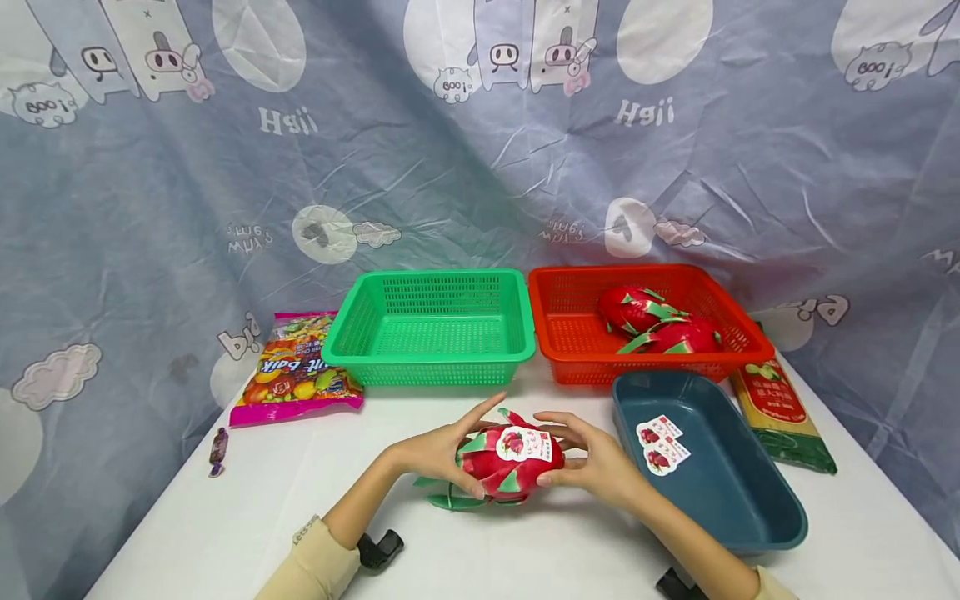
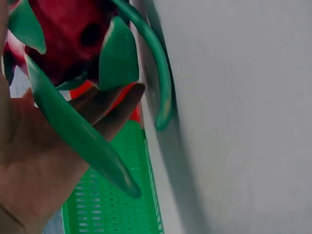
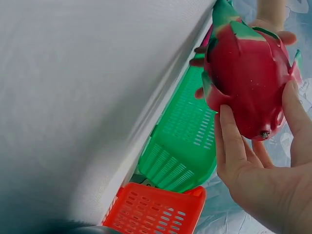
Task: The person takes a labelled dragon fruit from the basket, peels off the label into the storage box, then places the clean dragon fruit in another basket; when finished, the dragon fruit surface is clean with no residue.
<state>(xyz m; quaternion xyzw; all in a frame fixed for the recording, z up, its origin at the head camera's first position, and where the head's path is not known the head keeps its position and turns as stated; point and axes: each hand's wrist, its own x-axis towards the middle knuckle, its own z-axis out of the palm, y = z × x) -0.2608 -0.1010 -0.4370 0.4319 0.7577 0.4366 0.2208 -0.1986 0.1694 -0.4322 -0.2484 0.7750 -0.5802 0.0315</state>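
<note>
A red dragon fruit (image 1: 497, 475) with green-tipped scales is held between both hands just above the table at the middle front. A white sticker (image 1: 525, 445) with a fruit picture lies on its upper side. The left hand (image 1: 441, 454) grips the leafy left end, thumb in front and fingers behind. Long green leaves (image 2: 83, 131) hang past its palm in the left wrist view. Around the narrower right end curl the thumb and fingers of the right hand (image 1: 596, 458). In the right wrist view the underside of the fruit (image 3: 248, 73) shows smooth red skin.
Behind stand a green basket (image 1: 427, 372) and a red basket (image 1: 562, 372) holding two dragon fruits (image 1: 686, 336). A blue tray (image 1: 735, 492) with stickers (image 1: 662, 446) is at right, beside a green-and-yellow packet (image 1: 783, 408). A candy bag (image 1: 296, 375) and wrapped candy (image 1: 218, 450) lie left.
</note>
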